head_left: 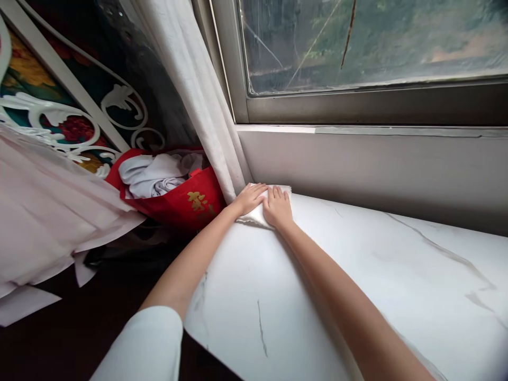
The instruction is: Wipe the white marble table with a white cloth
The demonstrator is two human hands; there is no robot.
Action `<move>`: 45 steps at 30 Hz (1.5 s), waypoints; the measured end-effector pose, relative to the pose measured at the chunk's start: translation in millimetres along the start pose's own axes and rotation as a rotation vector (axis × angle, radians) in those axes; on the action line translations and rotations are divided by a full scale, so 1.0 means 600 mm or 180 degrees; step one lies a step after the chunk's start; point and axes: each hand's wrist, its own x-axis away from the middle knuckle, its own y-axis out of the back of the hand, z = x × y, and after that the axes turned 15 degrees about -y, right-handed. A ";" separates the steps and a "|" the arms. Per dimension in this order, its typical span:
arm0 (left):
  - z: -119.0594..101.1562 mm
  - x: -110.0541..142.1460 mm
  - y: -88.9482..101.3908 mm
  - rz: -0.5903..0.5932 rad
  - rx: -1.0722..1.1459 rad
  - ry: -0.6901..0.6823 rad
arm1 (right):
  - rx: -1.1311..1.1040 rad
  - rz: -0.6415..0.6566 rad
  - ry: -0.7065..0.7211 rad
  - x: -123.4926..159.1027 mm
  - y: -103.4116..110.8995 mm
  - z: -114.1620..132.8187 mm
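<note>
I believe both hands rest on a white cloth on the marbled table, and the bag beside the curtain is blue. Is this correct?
No: the bag is red, not blue, as the head view shows. The left hand and right hand rest on the white cloth.

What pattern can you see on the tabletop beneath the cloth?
The tabletop is white with grey, marble-like veins, seen in the head view.

Daylight is coming through the window point(377, 42) beyond the right grip point(278, 203), brightening the counter point(234, 301) around it. Soft shadow is running along the right forearm point(337, 280), while the low area point(51, 349) left of the grip is sinking into near-black. Wide-angle stretch is distorting the edges.
</note>
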 end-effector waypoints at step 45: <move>-0.235 -0.108 -0.037 -0.0013 -0.0195 -0.0125 | 0.0241 -0.0114 -0.0193 0.060 0.109 -0.201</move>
